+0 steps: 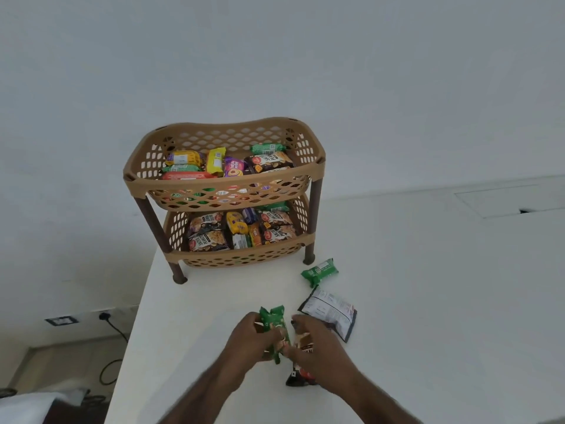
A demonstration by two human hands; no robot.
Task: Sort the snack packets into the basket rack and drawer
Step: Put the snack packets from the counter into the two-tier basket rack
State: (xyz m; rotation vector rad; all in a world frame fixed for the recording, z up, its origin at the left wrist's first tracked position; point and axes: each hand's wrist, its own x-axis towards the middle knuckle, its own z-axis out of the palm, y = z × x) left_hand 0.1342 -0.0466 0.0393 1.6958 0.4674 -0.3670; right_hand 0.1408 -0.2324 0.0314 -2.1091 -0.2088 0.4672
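A tan two-tier basket rack (224,191) with dark brown legs stands at the far left of the white counter, both tiers holding several snack packets. Near the counter's front, my left hand (244,339) is closed around a green packet (273,321). My right hand (318,344) lies on a dark brown peanut packet (301,377), fingers curled on it. A second green packet (319,272) lies beside the rack's front right leg. A dark packet (330,312), white back upward, lies just right of my right hand. No drawer shows.
The white counter (428,301) drops off along its left edge to the floor. A wall socket with a plug (105,316) and a black cable (110,365) sit low on the left. A recessed panel (501,200) lies in the counter at far right.
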